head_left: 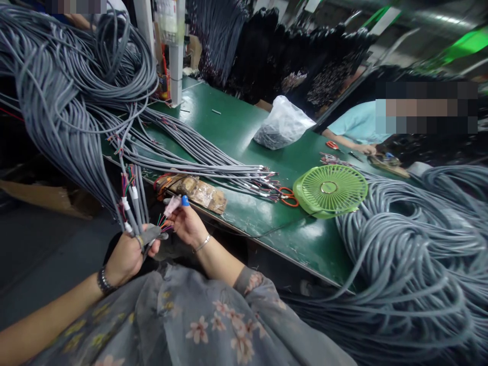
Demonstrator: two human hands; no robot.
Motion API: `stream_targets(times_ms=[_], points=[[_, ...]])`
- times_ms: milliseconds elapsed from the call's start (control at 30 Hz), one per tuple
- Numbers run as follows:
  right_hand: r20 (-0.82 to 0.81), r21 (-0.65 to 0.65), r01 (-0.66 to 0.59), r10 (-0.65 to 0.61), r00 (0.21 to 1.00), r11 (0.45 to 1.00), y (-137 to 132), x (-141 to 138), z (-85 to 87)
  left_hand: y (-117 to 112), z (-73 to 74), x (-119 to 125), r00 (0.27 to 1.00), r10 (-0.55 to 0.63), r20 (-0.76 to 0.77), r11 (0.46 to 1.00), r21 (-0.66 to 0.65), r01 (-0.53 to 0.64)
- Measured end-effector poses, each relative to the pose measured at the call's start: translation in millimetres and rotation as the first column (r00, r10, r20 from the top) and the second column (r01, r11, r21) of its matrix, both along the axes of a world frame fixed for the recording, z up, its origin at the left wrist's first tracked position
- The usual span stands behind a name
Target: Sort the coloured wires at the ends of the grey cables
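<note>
My left hand [127,254] is closed around a small bunch of grey cables [131,211] that hang down from a big grey cable bundle [64,96]. Their stripped ends show thin coloured wires [163,222]. My right hand [186,223] pinches these coloured wire ends close to the left hand. Its fingertips wear pink and blue covers [179,202]. Both hands are in front of the near edge of a green table [236,132].
More grey cables with stripped ends [229,175] lie across the table. Orange scissors [287,196], a green fan [330,190], a clear plastic bag [282,124] and a brown packet [198,190] are there too. A large cable coil [412,264] fills the right. Another person's hand [366,148] works opposite.
</note>
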State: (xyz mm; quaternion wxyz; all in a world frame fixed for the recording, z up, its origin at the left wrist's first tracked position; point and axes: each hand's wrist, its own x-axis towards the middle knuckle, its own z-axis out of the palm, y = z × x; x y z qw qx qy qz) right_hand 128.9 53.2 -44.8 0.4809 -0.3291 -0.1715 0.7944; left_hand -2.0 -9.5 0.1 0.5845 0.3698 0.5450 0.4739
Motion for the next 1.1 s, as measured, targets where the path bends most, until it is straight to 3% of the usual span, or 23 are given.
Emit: stream_targets(times_ms=[333,500,667,900,1100], points=[[0.144,0.142,0.014,-0.034,0.989,0.990,-3.0,-0.2,-5.9,1.9,-1.8,1.7,0.994,0.085,0.066,0.996,0.010,-0.085],[0.221,0.257,0.118,-0.177,0.959,0.959,-2.2,-2.5,-13.2,3.8,0.0,4.1,0.992,0.092,0.082,0.996,-0.017,-0.091],[0.101,0.137,0.042,-0.056,0.993,0.990,1.8,-4.1,-10.8,4.5,-0.1,5.4,0.992,0.106,0.072,0.994,-0.046,-0.103],[0.025,0.007,0.052,-0.053,0.998,0.999,1.6,-3.7,-2.2,3.1,-2.3,4.2,0.995,0.085,0.048,0.996,-0.018,-0.084],[0.020,0.023,-0.017,0.017,1.000,1.000,0.4,2.4,-4.0,-2.6,-3.6,-1.1,0.998,0.055,0.014,0.998,0.034,-0.055]])
